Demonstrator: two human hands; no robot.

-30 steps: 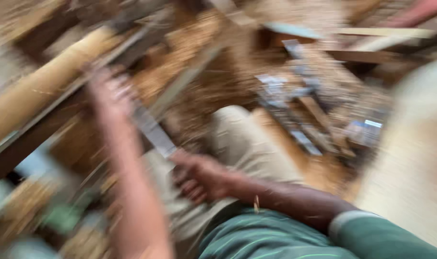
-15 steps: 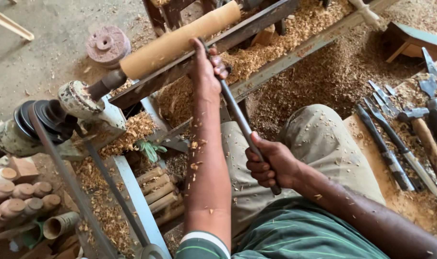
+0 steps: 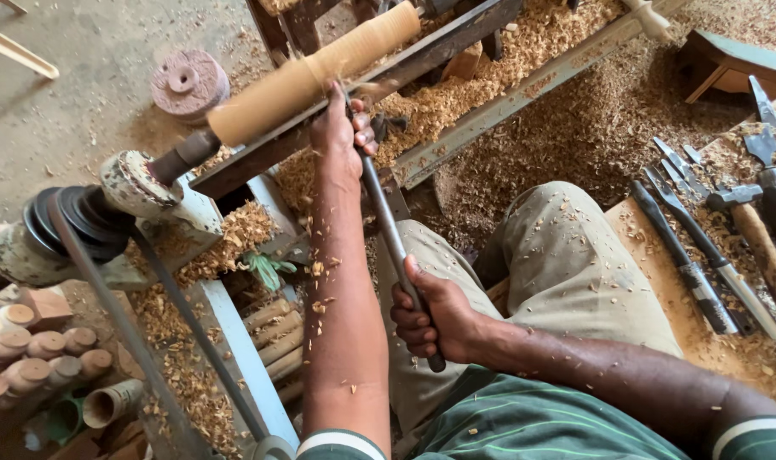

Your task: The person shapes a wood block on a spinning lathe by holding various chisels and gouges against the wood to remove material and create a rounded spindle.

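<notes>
A long round wooden blank [image 3: 315, 72] is mounted in a belt-driven lathe [image 3: 124, 204]. My left hand [image 3: 343, 132] presses the front end of a long metal turning chisel [image 3: 388, 223] down by the tool rest, right against the blank. My right hand [image 3: 430, 317] grips the chisel's rear end close to my lap. Wood chips cling to my left forearm and trousers.
Several chisels and a hammer [image 3: 758, 230] lie on a board at right. Thick wood shavings [image 3: 575, 128] cover the ground beyond the lathe bed. Turned wooden pieces [image 3: 21, 358] are stacked at lower left. A drive belt [image 3: 158, 341] runs down from the pulley. A round disc [image 3: 187, 81] lies on the floor.
The view has steadied from a blur and moved in closer. Both hands keep their hold on the chisel against the blank.
</notes>
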